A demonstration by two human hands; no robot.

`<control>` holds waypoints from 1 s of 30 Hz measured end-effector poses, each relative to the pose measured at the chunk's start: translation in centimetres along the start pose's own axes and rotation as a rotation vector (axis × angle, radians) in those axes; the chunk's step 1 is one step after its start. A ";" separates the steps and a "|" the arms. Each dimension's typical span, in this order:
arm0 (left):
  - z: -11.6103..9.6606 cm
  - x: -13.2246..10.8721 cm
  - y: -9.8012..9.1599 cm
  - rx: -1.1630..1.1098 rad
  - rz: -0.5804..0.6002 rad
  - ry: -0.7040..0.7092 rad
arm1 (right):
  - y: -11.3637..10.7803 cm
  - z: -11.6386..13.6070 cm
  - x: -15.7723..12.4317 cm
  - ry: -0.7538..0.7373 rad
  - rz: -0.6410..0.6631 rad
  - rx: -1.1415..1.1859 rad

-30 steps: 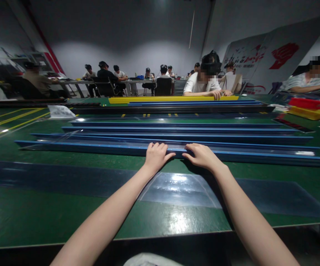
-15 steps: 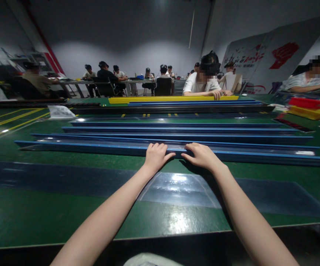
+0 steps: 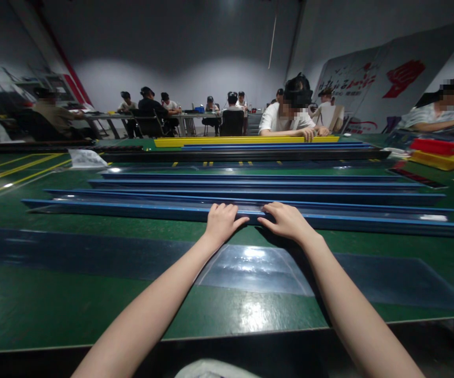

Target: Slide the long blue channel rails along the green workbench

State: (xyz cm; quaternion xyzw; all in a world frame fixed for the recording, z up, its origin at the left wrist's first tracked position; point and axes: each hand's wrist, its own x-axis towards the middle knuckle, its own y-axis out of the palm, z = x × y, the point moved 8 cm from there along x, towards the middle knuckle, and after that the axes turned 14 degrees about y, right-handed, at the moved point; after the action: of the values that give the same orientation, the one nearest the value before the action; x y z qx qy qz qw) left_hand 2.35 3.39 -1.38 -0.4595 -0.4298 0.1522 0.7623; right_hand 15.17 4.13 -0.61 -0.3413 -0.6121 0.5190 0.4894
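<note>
Both hands are on the nearest blue channel, which runs almost edge to edge across the middle of the frame. The left hand has its fingers hooked over the near wall with the thumb along the front; the right hand mirrors it just beside, thumbs pointing at each other. So yeah, both look closed on that wall, though the fingertips are tucked out of sight and I can't tell how hard they're pressing. What's changed? Barely anything tbh: hands and channel sit where they did a second ago, only the shine at the channel's left end looks different. For the work in hand I'd read that as steadying the piece, not shifting it. Below the hands, a clear strip lies flat on the green table. Just above, more blue channels lie lengthwise, then a yellow bar near a co-worker at upper right.
</note>
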 end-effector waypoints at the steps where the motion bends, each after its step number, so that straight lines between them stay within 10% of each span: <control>1: 0.0 0.0 0.0 0.001 0.003 -0.001 | 0.0 0.0 0.0 -0.002 -0.003 0.005; 30: 0.0 -0.1 0.3 -0.011 0.020 -0.004 | 0.3 0.3 0.1 -0.014 -0.013 0.018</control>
State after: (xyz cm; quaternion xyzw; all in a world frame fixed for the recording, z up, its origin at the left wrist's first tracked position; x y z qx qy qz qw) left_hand 2.35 3.49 -1.65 -0.4676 -0.4277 0.1582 0.7573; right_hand 14.81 4.20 -0.85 -0.3289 -0.6131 0.5237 0.4915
